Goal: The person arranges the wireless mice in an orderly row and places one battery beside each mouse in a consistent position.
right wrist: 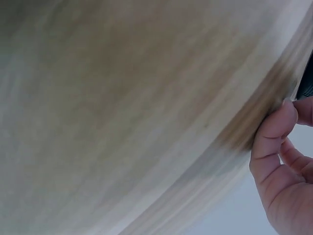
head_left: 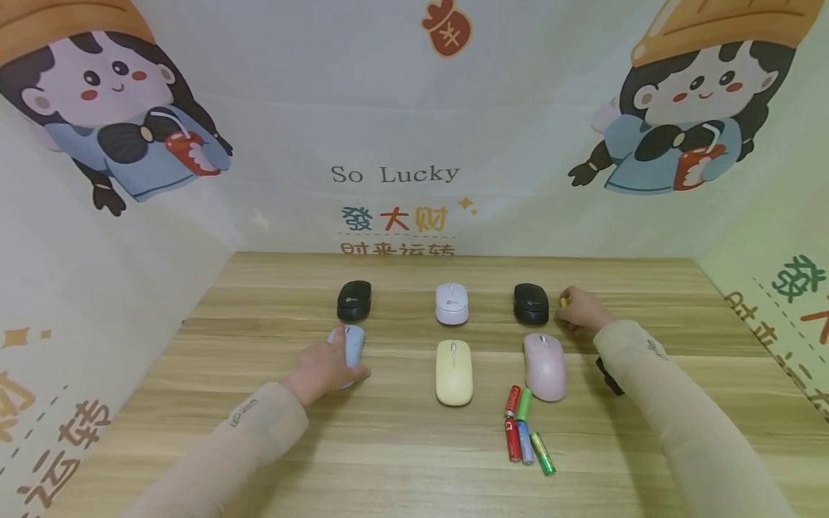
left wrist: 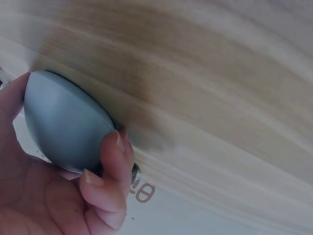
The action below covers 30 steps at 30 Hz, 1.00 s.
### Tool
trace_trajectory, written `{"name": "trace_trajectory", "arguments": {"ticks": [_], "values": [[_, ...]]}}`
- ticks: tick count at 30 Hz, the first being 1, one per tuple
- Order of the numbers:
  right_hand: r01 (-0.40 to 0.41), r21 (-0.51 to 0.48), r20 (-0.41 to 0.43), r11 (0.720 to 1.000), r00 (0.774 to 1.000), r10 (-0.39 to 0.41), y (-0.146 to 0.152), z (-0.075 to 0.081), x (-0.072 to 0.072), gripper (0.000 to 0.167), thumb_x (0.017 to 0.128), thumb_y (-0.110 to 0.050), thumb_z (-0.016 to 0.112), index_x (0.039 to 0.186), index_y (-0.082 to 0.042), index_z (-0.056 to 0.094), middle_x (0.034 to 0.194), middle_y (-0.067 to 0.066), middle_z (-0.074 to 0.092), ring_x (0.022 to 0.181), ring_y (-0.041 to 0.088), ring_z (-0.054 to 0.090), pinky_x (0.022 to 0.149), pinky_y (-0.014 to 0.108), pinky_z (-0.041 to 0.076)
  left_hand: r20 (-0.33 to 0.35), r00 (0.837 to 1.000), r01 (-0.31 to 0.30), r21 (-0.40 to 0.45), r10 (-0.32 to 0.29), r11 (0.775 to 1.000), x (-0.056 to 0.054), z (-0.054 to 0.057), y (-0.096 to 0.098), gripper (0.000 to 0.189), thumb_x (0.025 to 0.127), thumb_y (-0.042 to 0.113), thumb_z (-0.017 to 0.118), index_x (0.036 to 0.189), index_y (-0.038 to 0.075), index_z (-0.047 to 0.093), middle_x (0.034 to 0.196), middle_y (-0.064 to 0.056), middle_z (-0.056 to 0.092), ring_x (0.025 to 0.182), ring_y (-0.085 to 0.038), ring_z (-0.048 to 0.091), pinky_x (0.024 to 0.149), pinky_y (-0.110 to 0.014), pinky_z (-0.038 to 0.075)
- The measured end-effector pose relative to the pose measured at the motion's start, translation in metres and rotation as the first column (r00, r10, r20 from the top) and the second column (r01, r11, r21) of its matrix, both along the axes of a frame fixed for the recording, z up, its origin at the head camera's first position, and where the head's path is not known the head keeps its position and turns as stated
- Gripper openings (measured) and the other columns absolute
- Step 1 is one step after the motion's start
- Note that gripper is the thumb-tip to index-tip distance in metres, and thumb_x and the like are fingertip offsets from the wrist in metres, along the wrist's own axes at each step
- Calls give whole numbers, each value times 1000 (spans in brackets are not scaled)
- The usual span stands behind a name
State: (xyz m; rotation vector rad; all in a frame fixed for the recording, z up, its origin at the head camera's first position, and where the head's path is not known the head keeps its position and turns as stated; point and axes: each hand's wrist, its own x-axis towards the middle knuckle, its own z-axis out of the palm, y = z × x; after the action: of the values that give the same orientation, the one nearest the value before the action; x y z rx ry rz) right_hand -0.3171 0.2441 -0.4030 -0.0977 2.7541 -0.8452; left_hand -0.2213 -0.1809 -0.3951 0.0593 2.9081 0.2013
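Note:
My left hand [head_left: 327, 367] grips a light blue computer mouse [head_left: 353, 345] by its sides, thumb on one side and fingers on the other. In the left wrist view the smooth rounded back of this mouse [left wrist: 68, 122] faces the camera, low over the wood. Over at the right, my right hand [head_left: 583, 311] pinches a small yellow thing [head_left: 563, 302], mostly hidden by the fingers; I cannot tell its kind. This hand is just right of a black mouse [head_left: 531, 303]. In the right wrist view its thumb and finger [right wrist: 276, 122] meet close to the table.
Another black mouse [head_left: 354, 301] and a white mouse [head_left: 451, 303] stand in the back row. A yellow mouse [head_left: 454, 374] and a pink mouse [head_left: 545, 367] are in front. Several batteries [head_left: 525, 442] lie near the pink one. Printed cloth [head_left: 401, 129] walls the wooden table [head_left: 388, 460].

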Motion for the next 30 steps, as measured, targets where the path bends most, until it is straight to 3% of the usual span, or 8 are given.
{"name": "trace_trajectory", "arguments": {"ticks": [11,18,19,21,25,30], "values": [[0,15,0,1000,1000,0,-3,0,2,55,84,-8,52,127,18,30,78,18,52,54,12,53,51,25,51,-7,1000,-2,17,2,1000,1,0,1,100,76,49,64,142,-8,15,84,-22,60,63,-25,53,53,-34,44],[23,-4,46,1000,999,-23,-7,12,15,69,83,-9,51,135,18,14,95,27,47,57,15,50,50,27,49,-12,1000,-1,6,1,1000,2,0,1,99,76,50,64,141,-9,17,87,-25,61,63,-25,53,53,-34,45],[20,1,47,1000,999,-20,-8,15,19,70,84,-9,50,136,18,12,97,28,47,55,14,49,49,26,48,-12,1000,-2,6,2,1000,2,-1,0,99,77,50,64,141,-9,17,88,-25,61,63,-25,53,53,-34,45],[1,10,54,1000,999,-2,-9,21,26,69,86,-10,48,138,16,10,85,22,49,47,11,43,44,25,44,-13,1000,-5,2,5,1000,2,-2,0,98,77,49,64,141,-9,17,88,-25,61,63,-25,53,53,-34,45],[-92,62,2,994,996,92,-15,37,51,59,91,-14,46,137,14,21,71,13,52,42,10,42,42,25,40,-11,1000,-10,-4,10,1000,2,-2,0,99,77,50,63,141,-8,16,85,-24,60,62,-25,53,52,-33,44],[-210,102,-84,972,972,219,-32,45,92,45,90,-16,53,124,12,44,80,16,59,56,15,51,49,27,43,-9,1000,-11,-3,11,1000,2,-1,2,100,76,51,64,142,-7,15,82,-22,60,61,-24,52,50,-32,43]]}}
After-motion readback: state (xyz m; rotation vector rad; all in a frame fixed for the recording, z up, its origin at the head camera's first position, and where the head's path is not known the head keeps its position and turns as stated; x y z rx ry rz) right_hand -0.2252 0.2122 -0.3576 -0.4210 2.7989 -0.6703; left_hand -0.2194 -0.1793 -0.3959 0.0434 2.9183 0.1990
